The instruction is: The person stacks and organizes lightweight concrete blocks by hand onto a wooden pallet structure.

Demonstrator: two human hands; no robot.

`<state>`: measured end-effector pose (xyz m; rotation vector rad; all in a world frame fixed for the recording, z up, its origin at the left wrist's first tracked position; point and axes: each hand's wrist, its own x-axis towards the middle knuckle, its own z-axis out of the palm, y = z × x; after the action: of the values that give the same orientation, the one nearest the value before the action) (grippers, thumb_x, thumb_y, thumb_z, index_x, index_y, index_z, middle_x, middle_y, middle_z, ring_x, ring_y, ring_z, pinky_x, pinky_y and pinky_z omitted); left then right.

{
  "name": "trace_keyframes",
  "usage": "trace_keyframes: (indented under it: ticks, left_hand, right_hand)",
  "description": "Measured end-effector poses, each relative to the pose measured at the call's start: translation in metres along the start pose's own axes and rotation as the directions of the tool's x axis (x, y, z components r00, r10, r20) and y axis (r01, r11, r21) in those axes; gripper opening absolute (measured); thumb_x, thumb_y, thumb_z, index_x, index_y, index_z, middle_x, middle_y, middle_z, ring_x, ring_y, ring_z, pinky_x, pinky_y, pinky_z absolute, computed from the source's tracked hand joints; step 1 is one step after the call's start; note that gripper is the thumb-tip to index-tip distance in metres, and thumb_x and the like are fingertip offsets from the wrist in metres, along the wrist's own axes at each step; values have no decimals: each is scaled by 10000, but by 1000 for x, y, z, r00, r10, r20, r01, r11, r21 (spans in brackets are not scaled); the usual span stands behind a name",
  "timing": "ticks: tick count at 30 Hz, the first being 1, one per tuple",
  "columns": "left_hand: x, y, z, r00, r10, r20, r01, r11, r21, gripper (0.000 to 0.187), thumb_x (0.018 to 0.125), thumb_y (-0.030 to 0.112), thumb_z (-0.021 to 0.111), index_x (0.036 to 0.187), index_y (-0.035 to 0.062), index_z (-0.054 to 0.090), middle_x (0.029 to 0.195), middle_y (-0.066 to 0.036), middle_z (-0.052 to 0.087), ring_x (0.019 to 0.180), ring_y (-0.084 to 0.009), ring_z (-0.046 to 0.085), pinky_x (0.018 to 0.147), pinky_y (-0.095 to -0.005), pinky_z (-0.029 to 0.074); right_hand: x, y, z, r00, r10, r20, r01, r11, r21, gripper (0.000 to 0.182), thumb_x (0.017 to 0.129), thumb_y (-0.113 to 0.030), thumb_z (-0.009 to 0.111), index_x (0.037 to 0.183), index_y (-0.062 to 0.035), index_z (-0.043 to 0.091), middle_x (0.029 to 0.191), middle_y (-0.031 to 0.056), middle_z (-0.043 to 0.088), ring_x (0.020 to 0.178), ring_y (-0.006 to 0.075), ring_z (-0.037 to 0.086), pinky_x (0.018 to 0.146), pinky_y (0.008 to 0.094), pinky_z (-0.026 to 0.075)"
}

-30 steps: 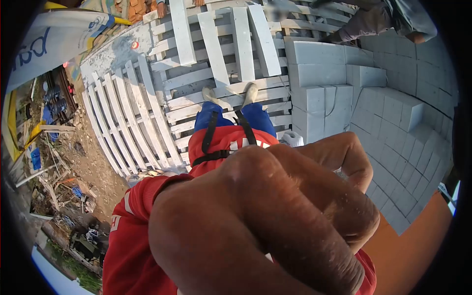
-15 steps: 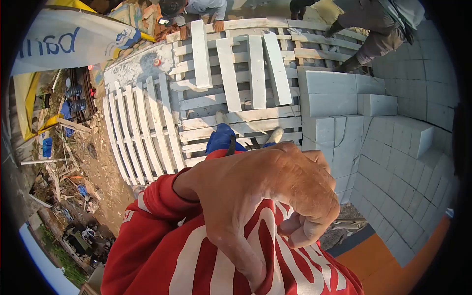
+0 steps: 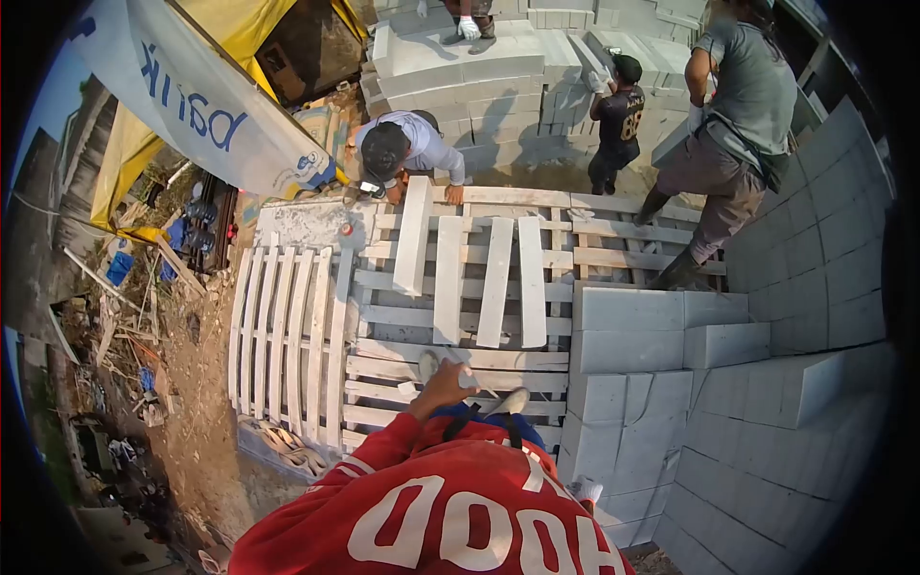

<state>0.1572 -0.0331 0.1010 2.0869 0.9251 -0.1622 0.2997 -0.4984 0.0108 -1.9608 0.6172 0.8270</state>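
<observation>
My bare left hand (image 3: 444, 388) is held out in front of my body over the pallet (image 3: 383, 367), near my shoes. Its thumb and fingers are curved, with a gap between their tips and nothing seen held. My right hand (image 3: 586, 490), in a white glove, shows only in part at my right side, beside the stacked blocks; its fingers are mostly hidden. Several long pale blocks (image 3: 447, 278) lie side by side across the slats ahead of me. A co-worker (image 3: 407, 153) crouches at the far edge, hands by the leftmost block (image 3: 414, 235).
Stacked pale blocks (image 3: 628, 350) form a stepped wall on my right. Another slatted pallet (image 3: 287, 335) lies left. A person in grey (image 3: 743, 96) stands at the far right; another in a dark shirt (image 3: 618, 120) is behind. A banner (image 3: 206, 105) hangs upper left, above scattered debris.
My left hand has moved away from close before the camera, down and forward over the pallet. The view has tilted up, bringing the far block stacks and more people into sight.
</observation>
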Motion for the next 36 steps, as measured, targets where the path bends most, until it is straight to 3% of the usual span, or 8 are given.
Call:
trace_keyframes:
  ticks: [3,10,14,16,22,26,28,36]
  left_hand:
    - [-1,-52,34,979,55,-194,-52,998,19,585,739,441,768,1085,-21,667,1123,-292,625,1003,-405,632,912,-451,506]
    - [-58,-133,32,875,-483,-25,472,865,-172,399,740,431,739,911,70,751,951,-166,724,909,-346,687,845,-416,533]
    - [-62,-196,46,908,-419,-1,418,906,-75,366,767,409,721,919,77,753,907,-151,733,894,-331,697,821,-414,543]
    - [-59,-189,44,800,-598,-50,553,767,-327,342,788,360,714,953,62,746,866,-137,733,841,-292,712,776,-407,554]
    - [-32,-144,41,885,-465,-3,365,697,-617,336,809,304,724,964,6,715,847,-123,725,698,-210,714,678,-314,554]
    - [-20,-130,44,910,-414,4,345,753,-561,363,824,332,729,968,1,689,829,-142,718,685,-213,717,647,-313,553]
    - [-14,-139,50,937,-349,11,299,787,-540,359,815,332,736,963,9,693,827,-140,718,683,-212,716,655,-315,554]
    - [-17,-165,40,898,-440,24,402,796,-453,341,786,339,742,924,28,712,762,-139,713,675,-215,714,685,-336,557]
  right_hand:
    - [8,-22,-16,954,268,-131,-224,933,283,78,847,-35,546,813,9,602,618,131,601,429,240,553,403,366,471]
    - [21,-44,-9,992,119,-33,-92,891,444,72,840,-36,563,780,1,572,624,135,606,458,259,581,428,375,494]
    - [16,-36,18,993,122,-6,-107,893,438,90,845,-54,574,847,28,612,650,146,626,471,254,591,439,375,498]
    - [11,-24,29,996,-72,47,62,979,193,148,817,-56,606,899,51,669,664,163,643,488,240,602,451,367,493]
    - [-11,-10,30,981,-182,73,196,906,-375,185,753,-64,638,872,58,709,708,166,686,578,242,646,535,413,522]
    - [-3,-3,17,982,-181,45,185,974,-134,168,800,-57,605,900,61,672,701,175,665,518,272,626,482,387,515]
    - [-7,-15,18,993,100,-65,-69,926,372,116,822,-52,592,868,44,637,659,152,636,498,269,616,457,369,513]
    - [-52,-12,17,992,87,-88,-40,900,433,80,822,-64,609,820,17,605,649,138,628,496,265,608,446,385,505]
